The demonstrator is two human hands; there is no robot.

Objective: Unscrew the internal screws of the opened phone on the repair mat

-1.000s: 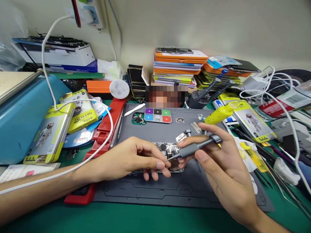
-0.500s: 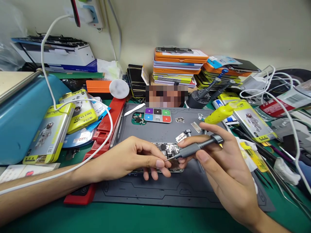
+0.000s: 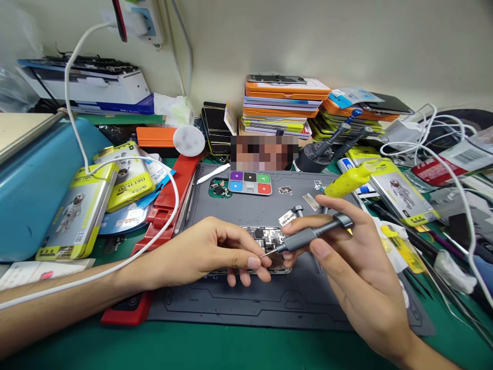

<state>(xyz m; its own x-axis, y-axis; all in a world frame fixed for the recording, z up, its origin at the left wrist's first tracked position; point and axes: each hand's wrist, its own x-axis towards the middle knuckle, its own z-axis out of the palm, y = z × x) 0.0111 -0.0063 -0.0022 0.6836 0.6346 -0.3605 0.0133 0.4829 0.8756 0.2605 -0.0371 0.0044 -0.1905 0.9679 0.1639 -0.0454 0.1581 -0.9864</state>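
A grey precision screwdriver (image 3: 306,237) lies across the fingers of my right hand (image 3: 364,272), which grips its handle. Its thin shaft points left and down to the fingertips of my left hand (image 3: 227,252). There my left thumb and forefinger are pinched together at the screwdriver's tip; whatever sits between them is hidden. Beneath both hands an opened phone (image 3: 271,236) lies on the grey work mat (image 3: 246,303), its inner parts exposed and its left portion covered by my left hand. A razor blade (image 3: 287,218) rests just behind the phone.
Behind the phone are a coloured magnetic tray (image 3: 250,183) and small metal parts (image 3: 285,190). A red clamp-like stand (image 3: 169,205) runs along the mat's left side. Battery boxes (image 3: 77,216) and a white cable (image 3: 175,205) are at left, a screwdriver holder (image 3: 314,156) and yellow bottle (image 3: 348,179) at right.
Almost nothing differs. The screwdriver and my right fingers have shifted very slightly, while my left hand and the phone stay in place.
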